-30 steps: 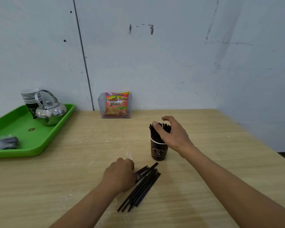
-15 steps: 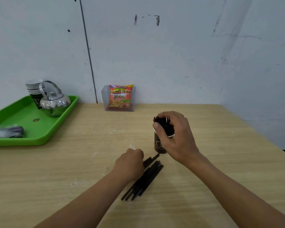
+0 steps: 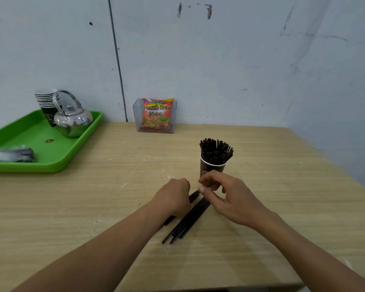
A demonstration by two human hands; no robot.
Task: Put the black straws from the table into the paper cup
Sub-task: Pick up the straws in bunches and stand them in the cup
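My left hand [image 3: 173, 199] lies knuckles-up on the loose straws [image 3: 188, 223], fingers curled under and, as far as I can judge, closed around a few of them. My right hand [image 3: 232, 199] hovers just beside it, fingers bent, thumb tip at the far ends of the straws. I cannot tell whether it has pinched one yet.

The loose straws lie in a diagonal bundle on the wooden table [image 3: 282, 207], their far ends close to the foot of the paper cup [image 3: 211, 169]. The cup stands upright just beyond both hands, already packed with standing straws [image 3: 216, 149] that fan out above its rim.

The step in hand looks like gathering the next bunch. To do it well, I would square the ends together first, lift the bunch to vertical, and lower it into a gap at the edge of the cup, steadying the cup with the other hand. It is crowded and light, so a sideways push could tip it.
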